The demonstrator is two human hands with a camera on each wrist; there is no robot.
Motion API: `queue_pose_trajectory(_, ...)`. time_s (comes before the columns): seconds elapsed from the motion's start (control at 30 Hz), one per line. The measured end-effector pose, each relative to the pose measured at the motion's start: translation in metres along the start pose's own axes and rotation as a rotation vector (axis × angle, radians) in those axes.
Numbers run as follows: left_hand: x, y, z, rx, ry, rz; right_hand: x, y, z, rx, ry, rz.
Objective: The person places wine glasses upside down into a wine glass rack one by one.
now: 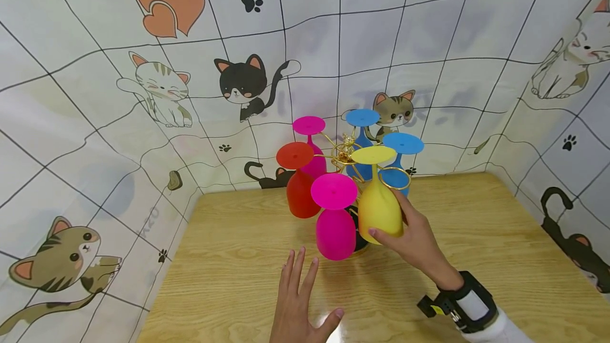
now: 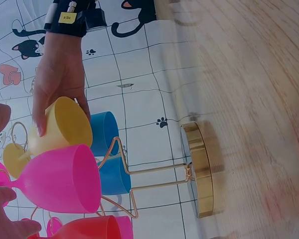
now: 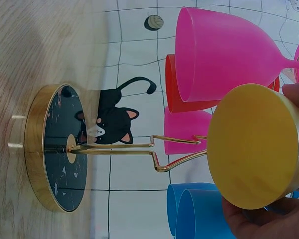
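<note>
My right hand point(image 1: 414, 232) grips the bowl of a yellow plastic goblet point(image 1: 380, 210), turned upside down with its foot on top. The goblet's stem is beside a gold wire ring point(image 1: 394, 179) of a goblet rack; whether it sits inside the ring I cannot tell. In the right wrist view the yellow bowl's mouth point(image 3: 254, 149) hides part of the rack. My left hand point(image 1: 300, 306) is held with fingers spread, near and apart from an upside-down magenta goblet point(image 1: 335, 232). The rack's round base point(image 3: 65, 149) has a black marbled top and gold rim.
Around the rack hang a red goblet point(image 1: 302, 195), another magenta goblet point(image 1: 310, 126) and two blue goblets point(image 1: 362, 118), all upside down. A gold ornament point(image 1: 348, 147) tops the rack. The wooden table point(image 1: 229, 258) meets a cat-patterned wall cloth point(image 1: 310, 41) behind.
</note>
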State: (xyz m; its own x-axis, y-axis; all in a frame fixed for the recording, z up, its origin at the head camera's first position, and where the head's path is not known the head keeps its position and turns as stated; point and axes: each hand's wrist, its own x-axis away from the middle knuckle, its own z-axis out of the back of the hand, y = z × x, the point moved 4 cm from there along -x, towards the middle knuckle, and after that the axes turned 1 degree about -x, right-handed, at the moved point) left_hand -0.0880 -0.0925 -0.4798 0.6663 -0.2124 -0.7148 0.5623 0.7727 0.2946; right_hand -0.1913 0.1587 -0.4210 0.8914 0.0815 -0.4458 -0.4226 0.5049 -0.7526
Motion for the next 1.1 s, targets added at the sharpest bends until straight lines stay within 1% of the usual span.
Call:
queue_pose_trajectory(0.23,0.001,0.000,0.000,-0.010,-0.023,0.024,0.003,0.003,0.000,0.004,0.010,-0.006)
queue_pose_trajectory(0.53,0.001,0.000,0.000,-0.007,-0.017,0.008,0.009,0.004,0.002,0.010,0.028,0.001)
queue_pose_trajectory(0.77,0.002,0.000,-0.001,-0.015,-0.017,-0.002,0.014,0.008,0.005,0.015,0.041,-0.024)
queue_pose_trajectory(0.93,0.002,0.001,-0.001,-0.016,-0.038,0.011,0.016,0.007,0.008,0.025,0.065,-0.024)
queue_pose_trajectory(1.1,0.003,0.001,-0.002,-0.018,-0.051,0.020,0.017,0.009,0.011,0.047,0.082,-0.041)
